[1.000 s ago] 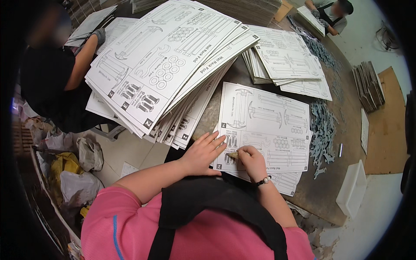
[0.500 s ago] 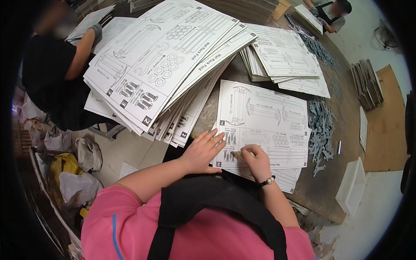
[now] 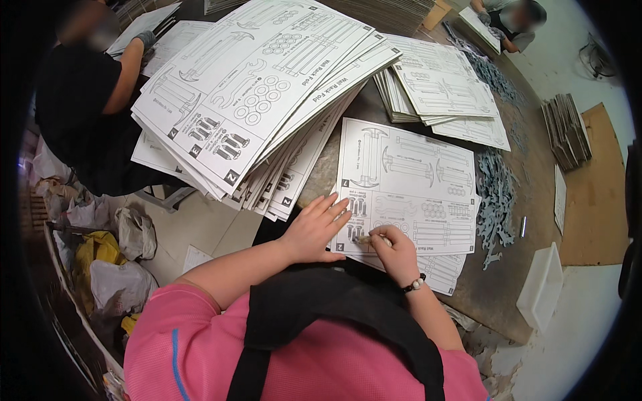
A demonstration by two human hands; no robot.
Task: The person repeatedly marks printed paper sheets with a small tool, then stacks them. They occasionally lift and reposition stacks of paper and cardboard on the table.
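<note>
A white printed card (image 3: 408, 180) with line drawings of tools, bolts and rings lies on the table in front of me. My left hand (image 3: 315, 227) rests on its lower left edge, fingers spread and flat. At the card's lower part, my right hand (image 3: 394, 252) pinches a short, thin, yellowish-tan tool (image 3: 366, 239). The tool's tip meets the card at the small dark bolt drawings; its exact kind cannot be made out. Under the near edge, another printed card (image 3: 441, 273) sticks out.
A tall stack of printed cards (image 3: 234, 87) stands at the left, a lower stack (image 3: 448, 83) behind. Grey cut pieces (image 3: 493, 200) lie heaped at the right, near a small metal cylinder (image 3: 523, 226) and a white tray (image 3: 540, 291). Two people (image 3: 83, 107) (image 3: 511, 20) work across the table.
The tool in my right hand has shifted slightly over the bolt drawings. My left hand stays flat on the card. The view has moved a little.
</note>
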